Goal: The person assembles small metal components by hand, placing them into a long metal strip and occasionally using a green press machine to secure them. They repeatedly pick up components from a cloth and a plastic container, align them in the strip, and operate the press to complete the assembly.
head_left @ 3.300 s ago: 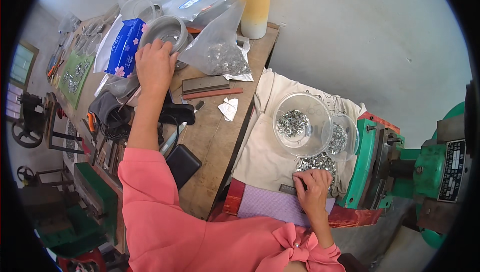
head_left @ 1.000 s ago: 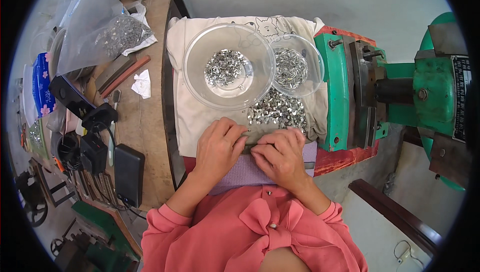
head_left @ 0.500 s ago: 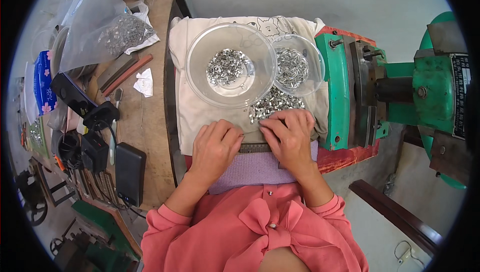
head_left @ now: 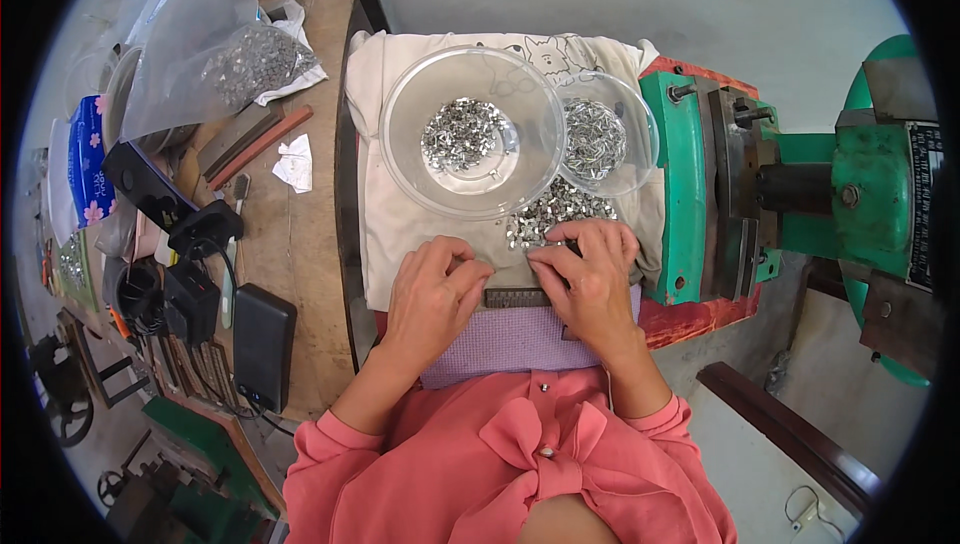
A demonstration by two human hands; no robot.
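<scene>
Thumb and forefinger of my left hand (head_left: 432, 292) come together near the left end of a dark ridged metal bar (head_left: 517, 298); whatever they hold is too small to make out. My right hand (head_left: 594, 279) is curled over the bar's right end, its fingertips at the near edge of a loose pile of small shiny metal pieces (head_left: 560, 212). Anything in its fingers is hidden. Beyond the hands stands a large clear plastic bowl (head_left: 400, 169) holding similar pieces (head_left: 462, 134). A smaller clear bowl (head_left: 645, 159) beside it contains thin metal pins (head_left: 595, 139).
A pale cloth (head_left: 385, 244) lies under the bowls, with a purple textured mat (head_left: 500, 344) nearer me. Close on the right is a green machine (head_left: 685, 194). The wooden table (head_left: 300, 304) at left carries a black power bank (head_left: 263, 349), cables and a plastic bag (head_left: 185, 64).
The whole view has shifted slightly to the right. My right forefinger has lifted a little away from the thumb at the pile's edge. The left hand keeps nearly the same pose.
</scene>
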